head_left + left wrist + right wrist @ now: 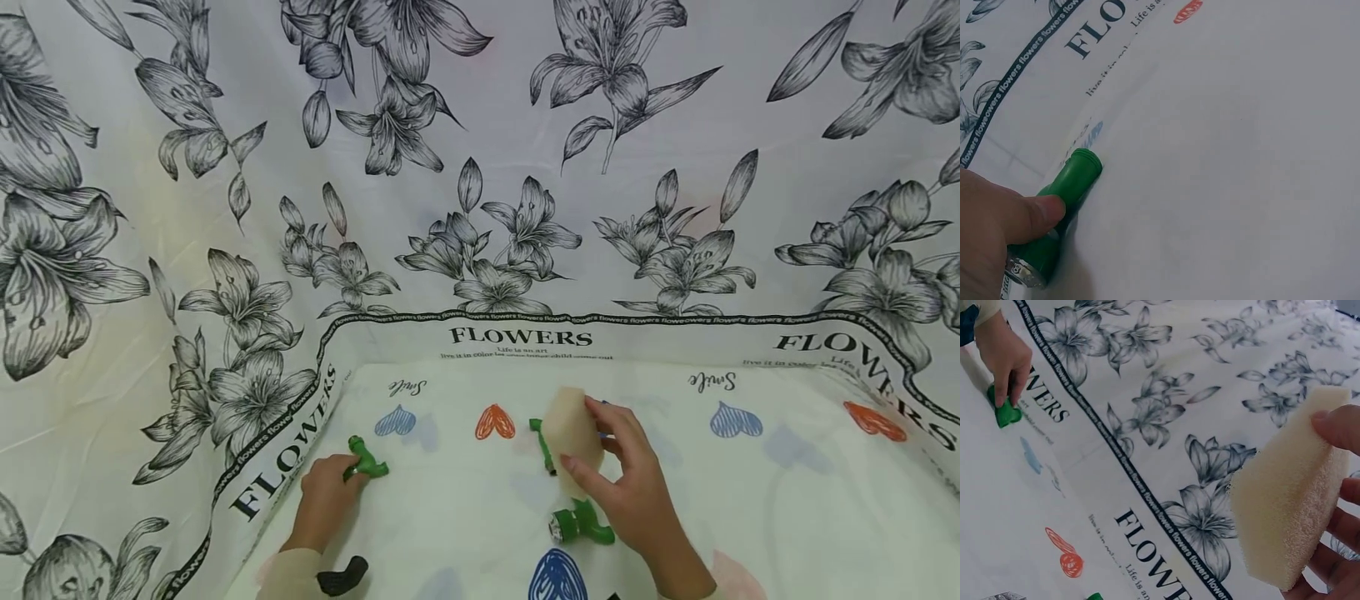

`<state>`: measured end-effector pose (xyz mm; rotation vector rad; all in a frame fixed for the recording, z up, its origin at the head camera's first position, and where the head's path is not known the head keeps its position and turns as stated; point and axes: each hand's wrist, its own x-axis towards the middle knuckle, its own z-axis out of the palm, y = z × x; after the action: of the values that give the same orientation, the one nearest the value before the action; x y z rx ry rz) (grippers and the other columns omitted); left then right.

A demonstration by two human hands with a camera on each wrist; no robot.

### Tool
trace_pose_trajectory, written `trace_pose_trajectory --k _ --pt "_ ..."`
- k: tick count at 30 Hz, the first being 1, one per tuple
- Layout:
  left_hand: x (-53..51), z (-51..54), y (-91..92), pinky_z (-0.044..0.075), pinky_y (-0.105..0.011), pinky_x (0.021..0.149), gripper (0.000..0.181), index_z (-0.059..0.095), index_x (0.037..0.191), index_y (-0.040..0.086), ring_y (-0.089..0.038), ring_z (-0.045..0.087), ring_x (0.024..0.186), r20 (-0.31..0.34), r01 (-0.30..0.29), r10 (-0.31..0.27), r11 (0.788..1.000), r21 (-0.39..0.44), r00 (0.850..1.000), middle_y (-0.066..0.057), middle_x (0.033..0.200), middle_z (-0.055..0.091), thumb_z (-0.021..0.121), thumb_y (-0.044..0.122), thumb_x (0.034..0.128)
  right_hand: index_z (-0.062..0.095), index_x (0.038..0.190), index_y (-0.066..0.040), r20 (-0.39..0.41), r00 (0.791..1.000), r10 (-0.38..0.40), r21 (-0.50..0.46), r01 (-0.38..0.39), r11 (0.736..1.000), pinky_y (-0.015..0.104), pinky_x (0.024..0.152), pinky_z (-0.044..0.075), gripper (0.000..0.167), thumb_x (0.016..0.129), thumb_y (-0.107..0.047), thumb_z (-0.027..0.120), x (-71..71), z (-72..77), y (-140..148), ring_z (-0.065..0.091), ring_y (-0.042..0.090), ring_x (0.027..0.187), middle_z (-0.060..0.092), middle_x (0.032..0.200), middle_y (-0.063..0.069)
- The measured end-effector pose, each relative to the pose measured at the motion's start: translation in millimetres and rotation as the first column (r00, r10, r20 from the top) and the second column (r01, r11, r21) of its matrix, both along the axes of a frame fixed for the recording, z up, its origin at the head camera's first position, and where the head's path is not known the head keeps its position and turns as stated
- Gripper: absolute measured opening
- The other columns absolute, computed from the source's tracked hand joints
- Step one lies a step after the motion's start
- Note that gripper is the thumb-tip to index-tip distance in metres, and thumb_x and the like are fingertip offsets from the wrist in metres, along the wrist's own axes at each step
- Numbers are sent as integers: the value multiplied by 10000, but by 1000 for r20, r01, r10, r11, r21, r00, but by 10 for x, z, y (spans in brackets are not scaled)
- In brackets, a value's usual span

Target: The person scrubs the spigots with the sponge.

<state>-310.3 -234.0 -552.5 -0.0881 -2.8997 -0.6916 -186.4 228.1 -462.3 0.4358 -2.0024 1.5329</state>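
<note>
My left hand [327,500] grips a green plastic tap [366,458] at the left of the white cloth. In the left wrist view, the thumb lies across this tap [1072,184], and a silvery end shows beneath the hand. My right hand [637,483] holds a cream sponge block [567,429] between thumb and fingers, tilted upright above the cloth. The right wrist view shows the sponge [1291,494] with its flat face and rough, porous side. Below it lies another green tap [581,523] with a silvery end. A third green piece [542,442] is partly hidden behind the sponge.
A black elbow-shaped piece [342,576] lies by the left sleeve. Another dark thing [613,597] just shows at the bottom edge. The white cloth [450,483] bears printed hearts, and a flower-printed curtain [510,150] rises behind and at the left.
</note>
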Motion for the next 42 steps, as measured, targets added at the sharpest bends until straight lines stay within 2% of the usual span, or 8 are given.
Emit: trace_pose_trajectory --k 8,13,19,22,26,30,35,42 --pt "7 -84 182 295 -696 918 454 746 1323 38 -479 542 1212 -157 17 -17 1000 2 988 -202 1361 654 886 126 900 550 1582 -126 11 1000 -28 9 28 1000 197 1028 507 767 897 62 841 4 5 125 559 215 1265 581 1410 6" --pt "119 -22 716 353 -635 923 466 751 1288 66 -420 575 1192 -349 189 -144 977 99 926 -119 1322 673 942 96 864 535 1589 -80 31 995 -90 -27 91 995 173 1039 483 769 900 105 822 -14 37 324 553 198 1252 563 1395 40" --pt "397 153 1583 606 -495 897 412 734 1303 146 -310 719 1041 -341 529 -437 811 252 832 -13 1223 738 904 130 929 508 1589 3 -8 984 -178 -108 176 979 184 1016 489 770 890 225 743 20 56 633 561 208 1250 550 1391 92" --pt "535 181 1928 618 -476 932 399 709 1351 173 -291 730 1071 -284 616 -547 715 330 788 -42 1248 728 861 188 982 504 1589 10 -12 975 -221 -133 217 967 191 1007 493 765 894 249 713 40 60 733 583 205 1247 548 1386 69" --pt "647 139 2250 621 -456 943 413 688 1394 177 -275 726 1107 -290 670 -605 644 369 741 -60 1298 706 832 218 1009 502 1587 21 -23 970 -242 -142 237 961 202 1014 493 768 887 268 699 41 58 789 596 217 1249 543 1377 89" --pt "725 68 2452 620 -433 941 484 648 1450 192 -281 711 1138 -321 670 -590 624 402 741 -61 1344 682 836 203 1005 501 1593 13 -25 973 -231 -145 225 964 210 1021 490 771 891 267 695 42 71 780 589 229 1263 542 1385 107" --pt "820 2 2612 598 -373 978 616 586 1535 198 -228 690 1177 -236 618 -587 623 480 775 -51 1385 670 860 200 983 497 1596 13 -19 975 -221 -146 216 965 211 1021 486 778 889 272 690 36 65 780 580 232 1262 543 1397 111" --pt "861 -205 2671 579 -262 966 759 515 1597 136 -88 657 1136 -145 632 -648 627 457 748 15 1289 668 901 206 947 508 1580 38 -45 980 -193 -167 183 969 218 1000 497 778 868 288 696 29 70 734 578 242 1245 554 1390 108"
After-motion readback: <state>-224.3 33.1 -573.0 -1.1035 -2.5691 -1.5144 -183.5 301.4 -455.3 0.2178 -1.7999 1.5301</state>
